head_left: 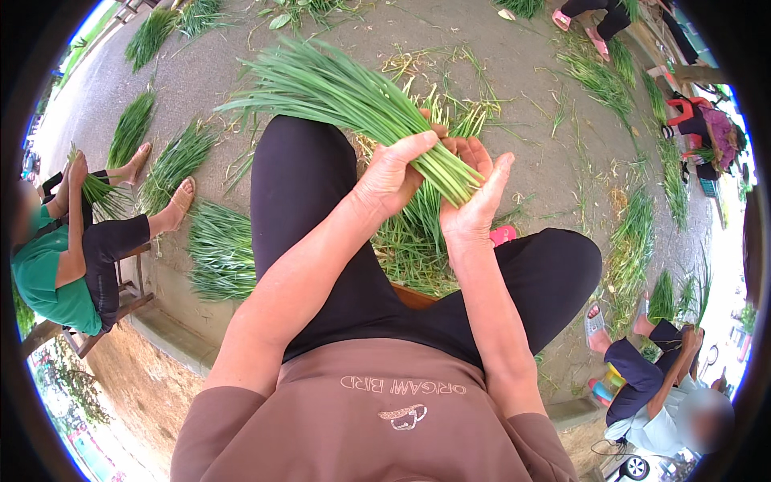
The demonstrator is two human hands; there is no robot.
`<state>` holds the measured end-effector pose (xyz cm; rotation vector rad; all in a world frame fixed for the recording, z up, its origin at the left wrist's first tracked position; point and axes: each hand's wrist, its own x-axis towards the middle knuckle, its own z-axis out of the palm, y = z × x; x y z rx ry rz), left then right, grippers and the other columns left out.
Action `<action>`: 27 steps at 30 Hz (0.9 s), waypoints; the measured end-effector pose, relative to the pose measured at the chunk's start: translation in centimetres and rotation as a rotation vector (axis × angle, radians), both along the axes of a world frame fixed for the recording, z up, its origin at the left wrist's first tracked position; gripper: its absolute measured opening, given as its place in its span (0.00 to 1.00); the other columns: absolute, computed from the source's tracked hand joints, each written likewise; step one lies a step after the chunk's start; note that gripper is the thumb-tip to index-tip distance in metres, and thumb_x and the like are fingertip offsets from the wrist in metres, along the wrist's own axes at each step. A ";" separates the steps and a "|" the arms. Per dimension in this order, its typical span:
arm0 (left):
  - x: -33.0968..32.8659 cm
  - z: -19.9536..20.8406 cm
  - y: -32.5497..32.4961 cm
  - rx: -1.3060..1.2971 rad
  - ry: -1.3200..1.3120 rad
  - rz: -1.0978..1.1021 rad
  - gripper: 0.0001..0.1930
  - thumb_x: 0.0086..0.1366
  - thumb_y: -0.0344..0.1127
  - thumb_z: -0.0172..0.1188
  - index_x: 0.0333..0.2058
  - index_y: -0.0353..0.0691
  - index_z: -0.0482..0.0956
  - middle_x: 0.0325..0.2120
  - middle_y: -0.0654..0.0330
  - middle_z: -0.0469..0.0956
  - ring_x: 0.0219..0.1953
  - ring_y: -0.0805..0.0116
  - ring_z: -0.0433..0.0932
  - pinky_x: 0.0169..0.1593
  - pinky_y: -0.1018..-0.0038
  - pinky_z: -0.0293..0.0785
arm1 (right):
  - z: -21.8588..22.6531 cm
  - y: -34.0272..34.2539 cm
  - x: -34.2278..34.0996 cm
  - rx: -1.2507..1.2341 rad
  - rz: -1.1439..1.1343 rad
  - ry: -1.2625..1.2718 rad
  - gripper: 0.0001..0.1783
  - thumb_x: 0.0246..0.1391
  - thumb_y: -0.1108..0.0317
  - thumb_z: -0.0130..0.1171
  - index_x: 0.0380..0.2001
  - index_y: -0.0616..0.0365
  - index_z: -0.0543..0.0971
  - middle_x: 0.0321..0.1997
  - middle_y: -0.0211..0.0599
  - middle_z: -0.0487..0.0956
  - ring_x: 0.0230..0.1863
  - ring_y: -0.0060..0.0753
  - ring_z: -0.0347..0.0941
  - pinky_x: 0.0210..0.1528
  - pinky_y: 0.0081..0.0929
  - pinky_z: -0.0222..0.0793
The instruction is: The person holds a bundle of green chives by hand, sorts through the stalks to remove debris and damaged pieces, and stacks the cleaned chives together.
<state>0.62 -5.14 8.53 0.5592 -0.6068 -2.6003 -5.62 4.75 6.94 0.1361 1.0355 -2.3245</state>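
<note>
My left hand is closed around a thick bunch of garlic chives, its thumb lying across the pale stems. The long green leaves fan out to the upper left, over my left knee. Against the stem ends rests the palm of my right hand. That hand is cupped with its thumb sticking out and its fingers extended behind the ends, not wrapped tightly round them. More loose chives lie on the ground between my legs, partly hidden by my hands and forearms.
Piles of chives lie at left and at right. Trimmed scraps litter the pavement ahead. A person in a green shirt sits at left holding chives; another person in a pale shirt sits at lower right. Other people are farther off.
</note>
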 end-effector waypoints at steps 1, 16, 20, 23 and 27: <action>0.0 0.2 -0.2 0.011 0.041 0.019 0.22 0.51 0.27 0.63 0.46 0.42 0.67 0.35 0.59 0.74 0.42 0.60 0.75 0.52 0.60 0.71 | 0.0 0.0 0.0 -0.020 0.021 0.010 0.35 0.57 0.36 0.42 0.47 0.59 0.68 0.45 0.36 0.69 0.50 0.35 0.65 0.54 0.36 0.59; 0.2 -2.9 0.7 -0.233 -0.259 -0.095 0.17 0.55 0.32 0.64 0.43 0.40 0.71 0.38 0.63 0.73 0.42 0.68 0.72 0.49 0.70 0.68 | -0.6 2.2 0.8 1.064 0.791 1.047 0.47 0.43 0.63 0.63 0.62 0.63 0.48 0.44 0.55 0.74 0.43 0.64 0.72 0.44 0.44 0.69; 0.6 -3.2 -0.1 -0.360 -0.360 -0.268 0.26 0.57 0.55 0.61 0.42 0.39 0.73 0.35 0.62 0.74 0.41 0.70 0.71 0.47 0.69 0.67 | -0.7 2.4 0.8 0.574 0.813 0.375 0.29 0.49 0.64 0.59 0.53 0.60 0.62 0.26 0.33 0.73 0.22 0.31 0.70 0.22 0.28 0.66; 0.6 -3.8 -1.2 -0.420 -0.473 -0.451 0.36 0.57 0.70 0.48 0.44 0.40 0.73 0.31 0.62 0.74 0.39 0.71 0.70 0.48 0.68 0.62 | -0.5 2.6 0.5 0.195 0.769 -0.182 0.15 0.52 0.66 0.57 0.42 0.57 0.69 0.23 0.27 0.69 0.19 0.19 0.62 0.18 0.19 0.58; 0.6 -4.2 -1.5 -0.232 -0.507 -0.531 0.38 0.59 0.67 0.47 0.54 0.38 0.66 0.41 0.57 0.73 0.44 0.67 0.70 0.45 0.63 0.67 | -1.5 3.3 -0.5 -0.189 0.681 -0.630 0.08 0.55 0.67 0.54 0.36 0.57 0.70 0.27 0.30 0.69 0.22 0.19 0.63 0.19 0.17 0.59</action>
